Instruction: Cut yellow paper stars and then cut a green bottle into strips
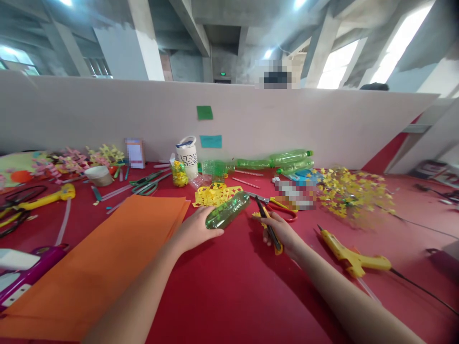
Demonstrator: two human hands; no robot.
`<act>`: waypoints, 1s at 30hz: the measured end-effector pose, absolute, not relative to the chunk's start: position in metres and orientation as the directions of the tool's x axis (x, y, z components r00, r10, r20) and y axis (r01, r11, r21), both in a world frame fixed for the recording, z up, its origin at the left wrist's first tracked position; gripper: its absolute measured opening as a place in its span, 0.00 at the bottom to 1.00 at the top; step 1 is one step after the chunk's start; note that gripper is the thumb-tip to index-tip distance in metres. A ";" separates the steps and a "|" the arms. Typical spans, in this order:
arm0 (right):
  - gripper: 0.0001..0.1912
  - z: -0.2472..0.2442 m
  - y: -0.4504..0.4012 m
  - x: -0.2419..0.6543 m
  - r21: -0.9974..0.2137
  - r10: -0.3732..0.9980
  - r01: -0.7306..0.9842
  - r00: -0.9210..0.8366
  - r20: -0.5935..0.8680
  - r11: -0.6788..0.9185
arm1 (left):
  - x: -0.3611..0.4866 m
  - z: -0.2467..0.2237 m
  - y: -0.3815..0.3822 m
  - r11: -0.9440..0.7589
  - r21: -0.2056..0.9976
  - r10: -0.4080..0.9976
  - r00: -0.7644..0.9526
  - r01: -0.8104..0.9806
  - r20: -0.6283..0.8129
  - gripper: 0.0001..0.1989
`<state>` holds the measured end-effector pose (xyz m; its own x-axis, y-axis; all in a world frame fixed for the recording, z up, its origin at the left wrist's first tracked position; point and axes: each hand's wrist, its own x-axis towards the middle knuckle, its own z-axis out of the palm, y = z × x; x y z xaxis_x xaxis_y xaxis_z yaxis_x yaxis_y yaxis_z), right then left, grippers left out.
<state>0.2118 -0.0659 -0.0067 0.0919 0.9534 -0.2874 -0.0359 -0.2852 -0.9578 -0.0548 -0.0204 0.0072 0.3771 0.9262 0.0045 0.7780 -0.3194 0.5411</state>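
Observation:
My left hand [201,229] is closed round the near end of a green plastic bottle [229,210], which lies slanted just above the red table. In my right hand [281,231] is a yellow and black utility knife [268,224], its tip pointing up and away. Knife and bottle are apart. Just beyond the bottle lie yellow sheets with star cut-outs [215,193]. Red-handled scissors [285,210] rest behind my right hand, partly hidden by it.
Orange paper sheets [122,239] lie at left, beside a purple power strip [32,267]. A yellow glue gun [353,253] with a cord is at right, near a bunch of yellow stars [347,193]. More green bottles [265,163] and a white cup [187,156] stand along the partition.

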 end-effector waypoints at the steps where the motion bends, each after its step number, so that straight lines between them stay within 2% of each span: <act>1: 0.12 -0.007 -0.064 0.214 -0.963 0.954 -0.039 0.129 -0.269 -0.266 | -0.055 0.007 -0.020 -0.321 0.540 0.926 0.376 0.778 0.009 0.42; 5: 0.13 -0.002 -0.062 0.221 -0.987 0.964 -0.010 0.214 -0.157 -0.159 | -0.055 0.007 -0.021 -0.321 0.577 0.923 0.384 0.751 0.013 0.42; 8: 0.14 0.004 -0.070 0.217 -0.984 0.994 0.170 0.102 -0.033 -0.050 | -0.054 0.009 -0.022 -0.288 0.611 0.930 0.366 0.737 -0.004 0.41; 11: 0.14 0.009 -0.079 0.209 -0.938 0.999 0.346 -0.035 -0.005 0.008 | -0.055 0.012 -0.019 -0.291 0.669 0.926 0.378 0.684 0.016 0.35; 14: 0.14 0.007 -0.082 0.206 -0.856 0.997 0.511 -0.057 0.051 0.073 | -0.057 0.012 -0.013 -0.275 0.757 0.925 0.377 0.592 0.041 0.27; 17: 0.11 0.001 -0.082 0.207 -0.759 0.990 0.636 -0.069 0.125 0.140 | -0.059 0.009 -0.007 -0.239 0.811 0.940 0.337 0.534 0.055 0.25; 20: 0.10 0.000 -0.083 0.206 -0.789 0.992 0.603 -0.113 0.061 0.117 | -0.060 0.003 -0.002 -0.259 0.804 0.951 0.287 0.535 0.115 0.21; 25: 0.16 0.008 -0.088 0.201 -0.927 0.977 0.373 -0.182 -0.107 -0.032 | -0.061 0.000 0.002 -0.261 0.721 0.964 0.139 0.642 0.225 0.12; 27: 0.15 0.011 -0.088 0.201 -0.943 0.971 0.321 -0.181 -0.156 -0.091 | -0.061 0.000 0.002 -0.261 0.719 0.963 0.125 0.645 0.237 0.13; 30: 0.15 0.011 -0.087 0.202 -0.947 0.974 0.304 -0.162 -0.159 -0.104 | -0.060 0.000 0.000 -0.282 0.749 0.958 0.131 0.599 0.256 0.20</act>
<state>0.2015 -0.0866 0.0108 -0.1616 0.9740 -0.1586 0.3043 -0.1037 -0.9469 -0.0605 0.0003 0.0005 0.1312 0.9578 0.2557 0.5991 -0.2821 0.7493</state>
